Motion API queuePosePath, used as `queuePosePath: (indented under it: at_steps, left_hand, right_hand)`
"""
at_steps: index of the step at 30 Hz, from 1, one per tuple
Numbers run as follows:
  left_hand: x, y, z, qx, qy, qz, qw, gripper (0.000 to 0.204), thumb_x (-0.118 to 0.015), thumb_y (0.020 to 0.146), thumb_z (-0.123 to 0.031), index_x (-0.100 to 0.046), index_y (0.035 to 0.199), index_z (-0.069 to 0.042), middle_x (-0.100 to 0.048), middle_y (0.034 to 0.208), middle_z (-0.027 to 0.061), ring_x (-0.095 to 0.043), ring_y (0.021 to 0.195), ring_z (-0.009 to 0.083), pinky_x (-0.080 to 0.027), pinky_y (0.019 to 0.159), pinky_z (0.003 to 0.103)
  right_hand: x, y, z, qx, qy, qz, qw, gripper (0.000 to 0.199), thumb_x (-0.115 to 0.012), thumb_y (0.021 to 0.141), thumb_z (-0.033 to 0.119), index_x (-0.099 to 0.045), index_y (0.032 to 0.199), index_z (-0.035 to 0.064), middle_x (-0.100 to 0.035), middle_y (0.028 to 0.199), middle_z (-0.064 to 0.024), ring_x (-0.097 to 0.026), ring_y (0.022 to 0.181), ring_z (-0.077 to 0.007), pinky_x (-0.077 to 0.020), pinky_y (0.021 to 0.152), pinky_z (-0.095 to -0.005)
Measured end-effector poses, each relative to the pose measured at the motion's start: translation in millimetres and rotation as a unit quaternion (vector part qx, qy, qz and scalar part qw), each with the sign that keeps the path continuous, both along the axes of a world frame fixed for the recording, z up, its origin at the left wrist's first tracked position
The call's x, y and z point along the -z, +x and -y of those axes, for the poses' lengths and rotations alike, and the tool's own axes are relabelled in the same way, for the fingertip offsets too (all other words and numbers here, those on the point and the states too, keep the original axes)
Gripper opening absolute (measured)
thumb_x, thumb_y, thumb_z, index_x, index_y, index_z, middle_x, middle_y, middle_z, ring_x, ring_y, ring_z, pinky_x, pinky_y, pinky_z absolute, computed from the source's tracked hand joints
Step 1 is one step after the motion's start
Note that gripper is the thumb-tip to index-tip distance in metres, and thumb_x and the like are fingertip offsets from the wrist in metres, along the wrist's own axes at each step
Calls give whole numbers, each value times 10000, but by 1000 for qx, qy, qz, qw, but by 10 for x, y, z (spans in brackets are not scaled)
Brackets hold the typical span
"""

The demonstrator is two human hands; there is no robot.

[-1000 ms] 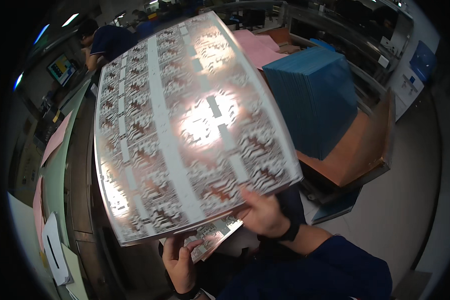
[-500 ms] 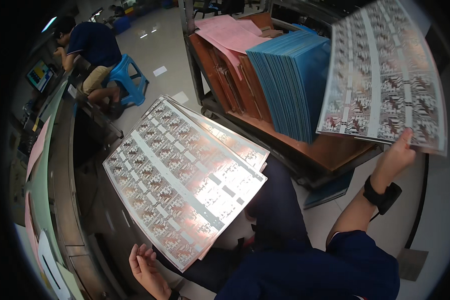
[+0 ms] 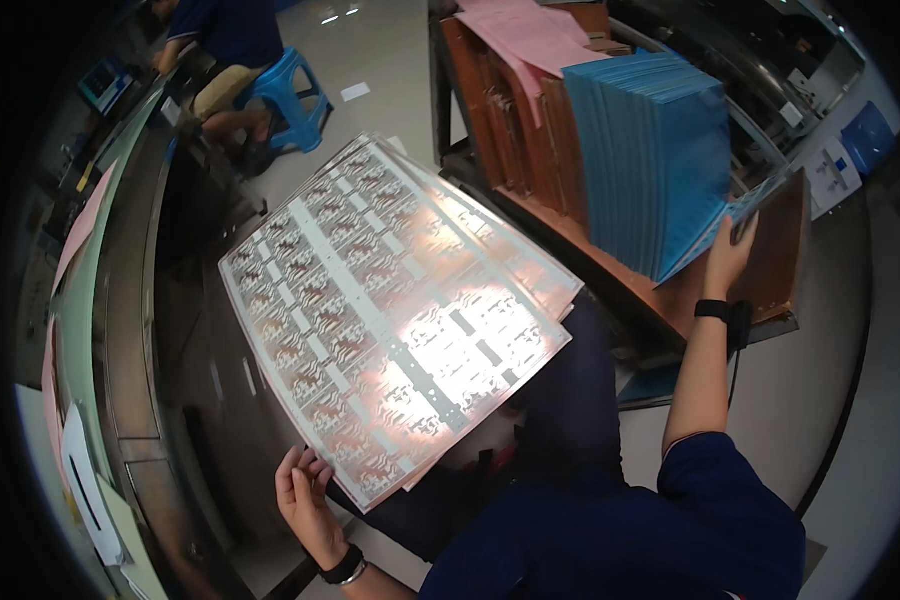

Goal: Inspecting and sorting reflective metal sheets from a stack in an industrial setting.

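Observation:
A stack of large printed circuit board panels (image 3: 320,290), copper and silvery grey, rests across my lap, its sheets slightly fanned. At its lower left corner is my left hand (image 3: 308,500), fingers loosely curled and apart, close to the edge and holding nothing; whether the fingertips touch is unclear. Out to the right, my right hand (image 3: 732,258) grips the near edge of a panel (image 3: 760,195) seen almost edge-on. That panel leans at the right end of a row of upright blue boards (image 3: 645,165) on a cart.
Brown boards (image 3: 510,140) with pink sheets (image 3: 530,35) on top stand left of the blue ones on the cart (image 3: 792,235). A long workbench (image 3: 135,330) runs down the left. Beyond it, a person (image 3: 225,45) sits on a blue stool (image 3: 292,100).
My right hand has lowered the raised panel to the end of the blue row, turning it edge-on. My left hand has moved up nearer the lap stack's corner. The view has shifted right.

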State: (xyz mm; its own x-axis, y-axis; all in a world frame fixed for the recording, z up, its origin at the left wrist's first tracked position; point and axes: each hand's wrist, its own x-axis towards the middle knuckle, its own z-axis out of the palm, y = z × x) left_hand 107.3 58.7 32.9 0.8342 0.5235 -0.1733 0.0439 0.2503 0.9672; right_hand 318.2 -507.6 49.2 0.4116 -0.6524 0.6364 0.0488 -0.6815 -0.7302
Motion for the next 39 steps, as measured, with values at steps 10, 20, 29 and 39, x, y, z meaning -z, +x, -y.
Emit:
queuePosePath:
  at_steps: [10, 20, 29, 39]
  left_hand:
    - [152, 35, -5, -34, 73, -49, 996, 299, -468, 930, -104, -487, 1200, 25, -539, 1162, 125, -527, 1044, 183, -435, 883, 295]
    - [41, 77, -29, -35, 52, -83, 995, 353, -497, 907, -60, -450, 1243, 40, -599, 1038, 118, -577, 866, 114, -483, 714, 230]
    - [107, 110, -145, -19, 17, -146, 989, 323, -529, 908, -139, -535, 1165, 57, -613, 925, 70, -570, 716, 95, -484, 657, 229]
    - [-120, 106, -39, -7, 339, -122, 933, 263, -533, 891, -125, -572, 1096, 35, -580, 984, 107, -561, 867, 146, -455, 742, 275]
  right_hand:
    - [1121, 436, 269, -151, -15, -266, 952, 734, -487, 908, 405, -123, 1421, 27, -109, 1453, -275, -90, 1370, -345, -147, 1095, -358]
    - [284, -427, -1869, -418, -249, -235, 842, 333, -461, 901, 91, -516, 1221, 16, -533, 1219, -169, -486, 1156, -302, -371, 968, -370]
    - [348, -788, -2232, -422, -301, -308, 798, 368, -491, 877, 89, -503, 1239, 25, -421, 1327, -216, -378, 1245, -370, -304, 1028, -421]
    - [340, -854, -2278, -417, -330, -318, 785, 405, -456, 886, 89, -463, 1290, 63, -358, 1359, -248, -322, 1275, -393, -237, 1060, -455]
